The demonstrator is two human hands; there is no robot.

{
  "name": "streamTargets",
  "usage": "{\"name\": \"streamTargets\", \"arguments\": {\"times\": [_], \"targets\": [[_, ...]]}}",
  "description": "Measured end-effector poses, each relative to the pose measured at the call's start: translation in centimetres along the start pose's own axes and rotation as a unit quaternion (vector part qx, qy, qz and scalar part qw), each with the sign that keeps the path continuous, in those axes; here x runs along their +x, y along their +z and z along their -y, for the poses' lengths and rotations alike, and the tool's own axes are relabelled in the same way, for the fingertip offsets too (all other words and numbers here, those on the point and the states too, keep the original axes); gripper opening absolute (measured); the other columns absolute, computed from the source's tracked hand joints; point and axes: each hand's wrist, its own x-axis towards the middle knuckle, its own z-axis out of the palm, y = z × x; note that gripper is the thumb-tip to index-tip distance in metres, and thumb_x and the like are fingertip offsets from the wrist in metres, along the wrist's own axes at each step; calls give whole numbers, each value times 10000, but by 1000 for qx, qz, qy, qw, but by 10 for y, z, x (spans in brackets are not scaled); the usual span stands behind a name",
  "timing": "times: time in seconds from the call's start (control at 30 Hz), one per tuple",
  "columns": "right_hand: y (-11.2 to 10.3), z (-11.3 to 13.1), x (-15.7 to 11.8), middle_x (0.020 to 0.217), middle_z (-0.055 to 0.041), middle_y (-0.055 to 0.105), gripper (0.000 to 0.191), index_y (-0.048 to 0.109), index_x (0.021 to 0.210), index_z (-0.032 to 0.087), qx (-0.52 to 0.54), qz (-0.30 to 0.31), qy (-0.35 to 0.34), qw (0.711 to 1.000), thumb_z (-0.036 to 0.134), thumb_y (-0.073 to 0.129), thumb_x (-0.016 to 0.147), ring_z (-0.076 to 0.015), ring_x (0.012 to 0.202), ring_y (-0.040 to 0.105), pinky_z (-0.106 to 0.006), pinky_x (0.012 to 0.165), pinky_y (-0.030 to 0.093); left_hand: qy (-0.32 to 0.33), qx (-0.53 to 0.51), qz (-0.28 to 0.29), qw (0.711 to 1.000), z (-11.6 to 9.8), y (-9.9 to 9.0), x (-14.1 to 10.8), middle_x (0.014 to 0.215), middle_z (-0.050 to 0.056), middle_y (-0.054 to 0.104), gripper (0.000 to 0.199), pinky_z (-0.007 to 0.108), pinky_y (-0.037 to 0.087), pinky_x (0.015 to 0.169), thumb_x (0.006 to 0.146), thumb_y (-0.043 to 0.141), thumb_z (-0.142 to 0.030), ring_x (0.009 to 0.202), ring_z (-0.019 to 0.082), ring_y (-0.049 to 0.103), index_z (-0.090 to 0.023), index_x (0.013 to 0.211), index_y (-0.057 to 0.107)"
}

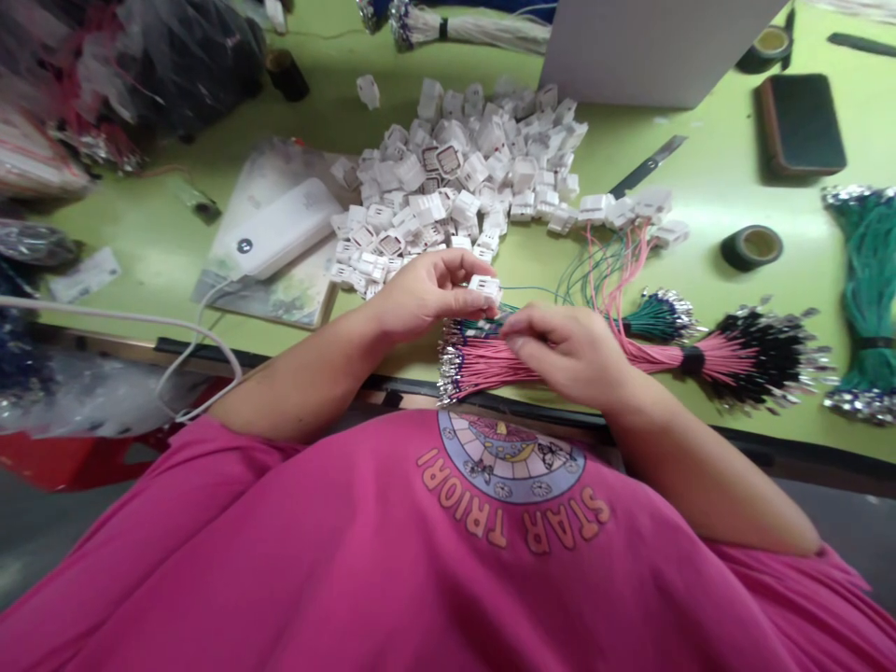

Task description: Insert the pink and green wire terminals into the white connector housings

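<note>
My left hand (427,294) pinches a white plastic connector housing (484,287) between thumb and fingers, just in front of a heap of similar white housings (448,168). A thin green wire runs from the held housing off to the right. Close by on the right, my right hand (570,350) is closed with its fingertips together; what they hold, if anything, is too small to make out. Below that hand lies a bundle of pink wires (483,362) with metal terminals at the left end. A bundle of green wires (651,317) rests behind it.
Housings with pink and green wires (623,210) lie by a utility knife (648,166). Rightward are a tape roll (752,247), a phone (802,124) and a large green wire bundle (872,280). A white power bank (287,229) with a cable sits left; a grey-white box (651,47) stands behind.
</note>
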Motion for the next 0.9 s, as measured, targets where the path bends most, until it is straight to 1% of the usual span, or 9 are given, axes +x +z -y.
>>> {"name": "streamTargets", "arguments": {"times": [0.07,0.1,0.2,0.33,0.43,0.57,0.77,0.9], "targets": [[-4,-3,2,665,9,603,162,653,792,179,36,-82,74,993,275,543,863,-119,622,495,-261,628,386,1,4,-2,1000,0,1,-1,830,50,724,537,300,613,712,672,875,-501,779,183,749,-161,987,606],[-6,-4,3,643,14,581,161,651,771,176,51,-105,102,988,285,561,848,-117,612,478,-263,620,383,-1,5,-2,1000,0,1,-1,838,53,724,535,300,615,712,680,869,-504,785,186,751,-160,992,603],[-8,-4,6,645,8,580,173,682,762,161,75,-121,138,980,294,587,821,-119,624,479,-272,625,386,-8,3,1,1000,-1,1,-1,829,51,723,531,297,616,703,695,861,-501,790,193,754,-160,1006,596],[-6,-4,6,608,17,555,221,737,831,158,49,-132,153,978,331,600,831,-112,581,444,-277,595,360,-20,-23,6,1000,-2,1,-1,813,29,726,523,283,613,707,685,876,-471,790,182,755,-170,1008,594],[-4,-4,4,606,14,570,190,736,818,165,13,-159,146,976,303,606,820,-116,575,455,-286,604,368,-34,-46,9,998,-1,1,0,819,18,733,507,269,608,714,683,886,-435,791,170,755,-178,1009,595],[-1,-3,3,602,8,576,146,686,745,173,-33,-196,130,971,245,575,806,-121,567,471,-288,608,376,-43,-65,10,997,0,3,0,812,13,735,505,261,600,707,675,898,-409,768,159,750,-174,1005,596],[8,-9,5,562,18,507,155,545,647,202,-86,-204,81,972,254,545,793,-117,550,459,-273,583,340,-50,-69,8,996,0,7,0,756,12,724,479,257,586,708,673,903,-393,714,139,727,-152,961,604],[12,-13,6,542,26,491,153,502,638,211,-88,-201,53,974,246,539,782,-109,527,431,-263,561,315,-55,-56,-6,997,-1,12,0,762,11,721,499,249,572,689,622,929,-395,682,123,703,-140,918,619]]}}
